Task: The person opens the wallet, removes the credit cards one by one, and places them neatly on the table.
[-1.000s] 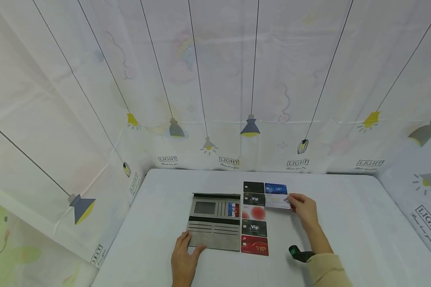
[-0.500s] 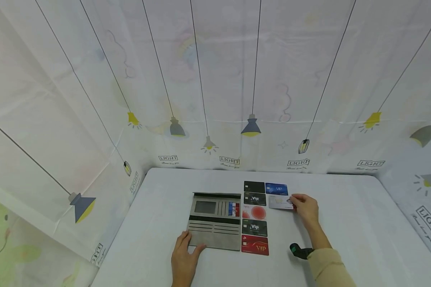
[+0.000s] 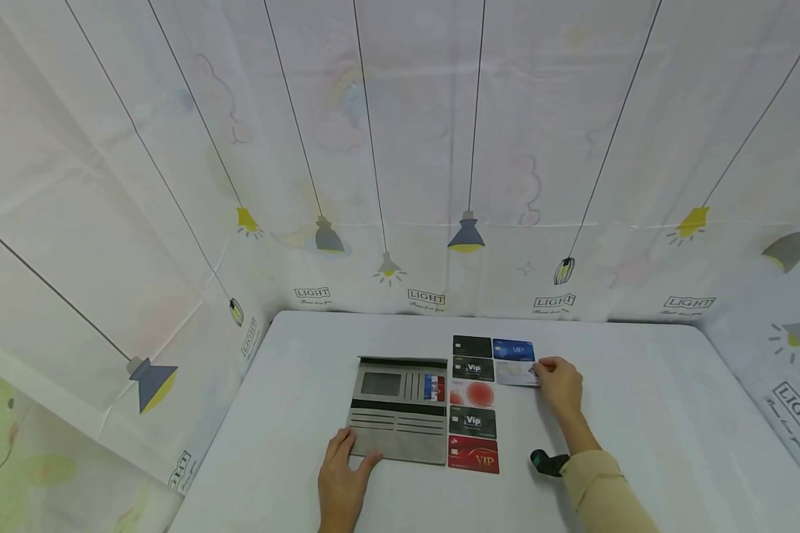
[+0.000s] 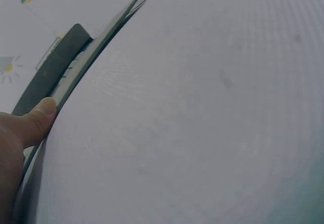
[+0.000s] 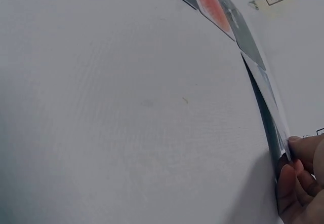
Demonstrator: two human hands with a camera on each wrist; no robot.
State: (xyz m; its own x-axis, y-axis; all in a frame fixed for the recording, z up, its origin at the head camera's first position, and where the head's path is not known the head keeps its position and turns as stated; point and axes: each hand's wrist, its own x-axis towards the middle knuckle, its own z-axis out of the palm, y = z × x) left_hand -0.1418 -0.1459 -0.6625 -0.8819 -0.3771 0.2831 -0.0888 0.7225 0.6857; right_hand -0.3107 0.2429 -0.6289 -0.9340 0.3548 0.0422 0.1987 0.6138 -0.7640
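Note:
My right hand (image 3: 560, 385) pinches the right end of a whitish card (image 3: 515, 372) between thumb and fingers. The card lies just below a blue VIP card (image 3: 513, 350) and beside a dark Vip card (image 3: 473, 369). In the right wrist view, the pinched card (image 5: 266, 89) shows edge-on, with a dark shadow under it. My left hand (image 3: 343, 477) rests at the lower left corner of an opened grey wallet (image 3: 400, 444), fingers along its left side. The left wrist view shows the thumb (image 4: 43, 115) lying on the wallet's near edge.
Left of the blue card runs a column of cards: a black card (image 3: 472, 346), a white card with red circles (image 3: 472, 394), another dark Vip card (image 3: 473, 423) and a red VIP card (image 3: 473, 454). A white table (image 3: 673, 414) meets a lamp-print backdrop (image 3: 413, 148).
The right hand drew the whitish card slightly right, away from the column, then brought it back left, close beside the dark Vip card. The left hand and wallet have stayed put.

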